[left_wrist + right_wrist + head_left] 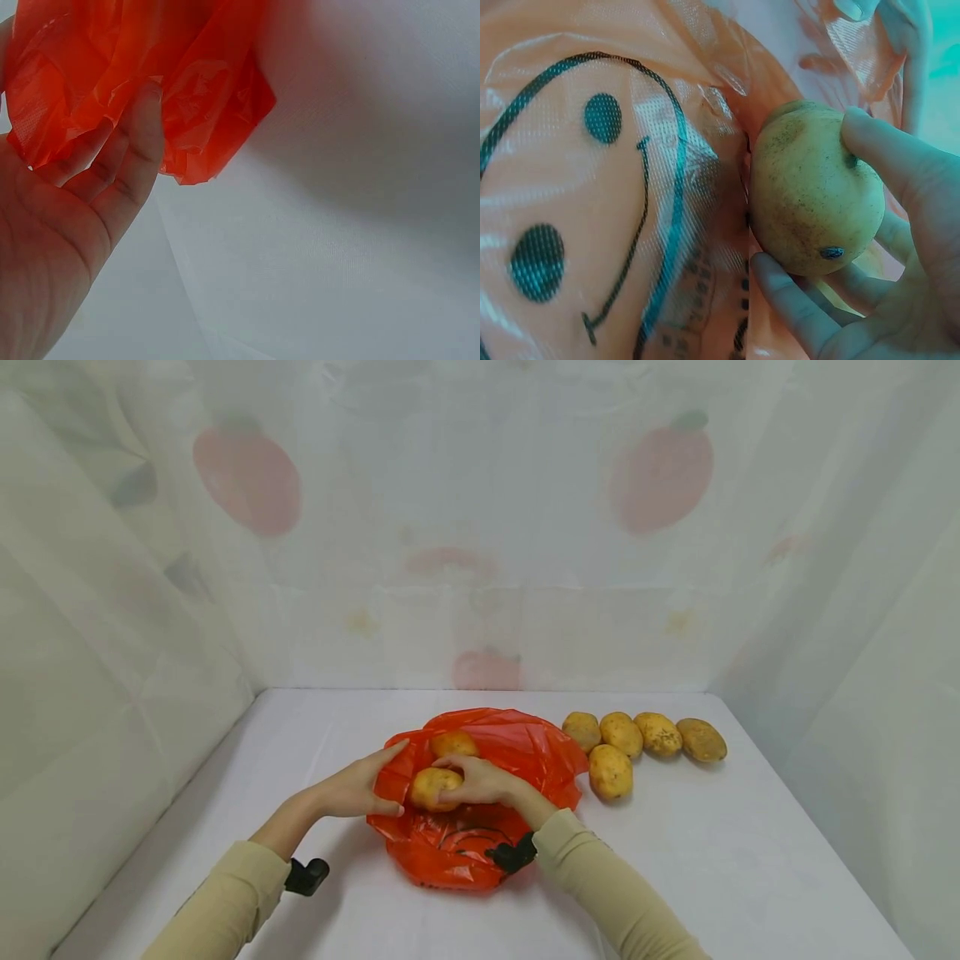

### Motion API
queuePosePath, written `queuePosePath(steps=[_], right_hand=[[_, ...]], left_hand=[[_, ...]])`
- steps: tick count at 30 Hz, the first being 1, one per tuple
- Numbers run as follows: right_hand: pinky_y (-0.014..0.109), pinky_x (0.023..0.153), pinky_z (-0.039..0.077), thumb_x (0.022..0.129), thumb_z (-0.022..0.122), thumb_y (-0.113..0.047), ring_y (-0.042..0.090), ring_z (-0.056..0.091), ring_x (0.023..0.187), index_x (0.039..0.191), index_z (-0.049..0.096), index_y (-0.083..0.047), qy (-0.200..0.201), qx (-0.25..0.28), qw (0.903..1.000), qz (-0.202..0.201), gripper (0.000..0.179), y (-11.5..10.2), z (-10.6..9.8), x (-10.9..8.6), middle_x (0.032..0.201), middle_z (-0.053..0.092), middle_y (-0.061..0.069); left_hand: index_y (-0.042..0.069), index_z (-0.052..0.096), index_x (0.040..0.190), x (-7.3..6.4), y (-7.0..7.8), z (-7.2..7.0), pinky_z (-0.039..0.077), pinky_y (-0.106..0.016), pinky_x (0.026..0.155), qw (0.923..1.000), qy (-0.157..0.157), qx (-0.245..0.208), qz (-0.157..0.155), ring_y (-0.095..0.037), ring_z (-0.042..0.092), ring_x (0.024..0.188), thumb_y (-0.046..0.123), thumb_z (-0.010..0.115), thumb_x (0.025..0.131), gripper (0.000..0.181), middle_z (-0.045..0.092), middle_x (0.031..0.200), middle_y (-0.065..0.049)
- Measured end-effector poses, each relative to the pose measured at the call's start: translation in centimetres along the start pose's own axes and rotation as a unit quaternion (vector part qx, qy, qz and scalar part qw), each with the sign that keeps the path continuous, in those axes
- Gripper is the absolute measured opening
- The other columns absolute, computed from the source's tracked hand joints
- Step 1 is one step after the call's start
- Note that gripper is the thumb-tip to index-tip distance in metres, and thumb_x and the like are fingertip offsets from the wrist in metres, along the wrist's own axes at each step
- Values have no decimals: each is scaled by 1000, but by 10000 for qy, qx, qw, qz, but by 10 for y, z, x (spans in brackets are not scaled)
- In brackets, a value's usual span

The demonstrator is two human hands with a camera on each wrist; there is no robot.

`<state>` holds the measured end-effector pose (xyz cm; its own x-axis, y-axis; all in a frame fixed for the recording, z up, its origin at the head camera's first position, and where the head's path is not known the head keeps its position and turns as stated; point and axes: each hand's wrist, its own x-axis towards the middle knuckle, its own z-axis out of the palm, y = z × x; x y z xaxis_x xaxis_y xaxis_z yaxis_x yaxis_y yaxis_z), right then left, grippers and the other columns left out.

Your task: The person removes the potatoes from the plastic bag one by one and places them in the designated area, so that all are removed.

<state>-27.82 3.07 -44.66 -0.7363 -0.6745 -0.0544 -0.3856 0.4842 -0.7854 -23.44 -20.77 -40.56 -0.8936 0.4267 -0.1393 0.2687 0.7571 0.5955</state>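
A yellow potato (814,187) sits between the thumb and fingers of my right hand (480,779), which grips it inside the mouth of a red plastic bag (525,747). Just behind it in the head view, a second potato (454,743) lies in the bag. My left hand (352,789) is spread at the bag's left edge, thumb and index finger apart over the red film. In the left wrist view the left hand's fingers (139,157) stretch out against the crumpled bag. A black smiley face is printed on the bag's near side.
To the right of the bag lie several loose potatoes (660,734), with one potato (611,772) nearer the front. The white tabletop (720,860) has fabric walls (480,527) at its back and sides.
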Motion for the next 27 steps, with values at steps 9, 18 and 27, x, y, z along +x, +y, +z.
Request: queuePosePath(steps=[9, 18, 27], right_hand=[[29, 82, 46, 79, 69, -42, 13, 51, 96, 130, 49, -24, 8, -231, 9997, 75, 57, 2, -11, -7, 113, 55, -5], [28, 84, 45, 78, 70, -40, 12, 52, 95, 131, 49, -21, 143, -454, 9988, -110, 59, 1, -23, -15, 114, 56, -4], [26, 85, 45, 79, 70, -41, 8, 53, 97, 126, 51, -22, 241, -625, 9971, -368, 55, -5, -33, -23, 114, 57, -10]], left_hand=[[17, 18, 148, 1, 0, 0, 35, -51, 102, 10000, 17, -11, 26, -29, 32, 132, 25, 75, 75, 93, 29, 147, -8], [17, 18, 148, 2, 1, 0, 37, -51, 101, 9999, 44, 85, 34, -28, 33, 131, 25, 75, 74, 94, 30, 147, -8], [18, 18, 148, 2, 2, 1, 39, -50, 99, 10000, 11, -3, -20, -28, 34, 129, 26, 75, 74, 94, 30, 146, -7]])
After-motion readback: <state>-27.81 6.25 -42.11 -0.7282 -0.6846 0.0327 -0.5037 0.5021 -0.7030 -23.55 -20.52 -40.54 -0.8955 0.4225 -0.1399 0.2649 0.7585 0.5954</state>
